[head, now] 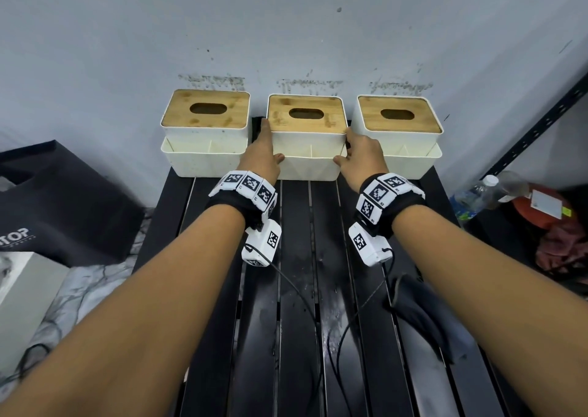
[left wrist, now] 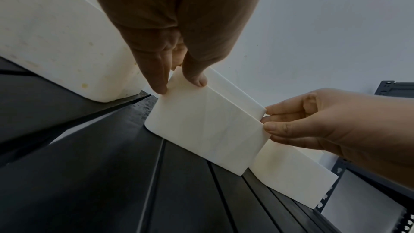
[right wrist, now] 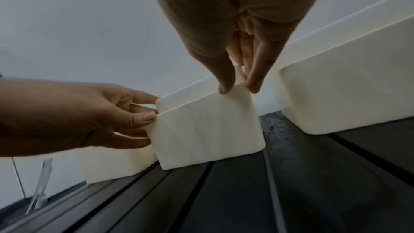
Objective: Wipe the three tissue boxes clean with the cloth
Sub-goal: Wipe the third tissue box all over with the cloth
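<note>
Three white tissue boxes with bamboo lids stand in a row against the wall on a black slatted table (head: 296, 321): left box (head: 203, 136), middle box (head: 307, 149), right box (head: 401, 142). My left hand (head: 264, 152) grips the middle box's left side, thumb on the front and fingers along the side. My right hand (head: 356, 152) grips its right side the same way. In the wrist views the middle box (left wrist: 208, 130) (right wrist: 208, 127) is pinched at both front corners. A dark cloth (head: 423, 318) lies crumpled on the table near my right forearm, held by neither hand.
A black bag (head: 63, 200) sits left of the table. To the right are a plastic bottle (head: 480, 190), a red item (head: 541, 206) and a black metal shelf upright (head: 541, 123). Thin cables (head: 318, 314) trail over the slats. The grey wall (head: 286, 34) stands right behind the boxes.
</note>
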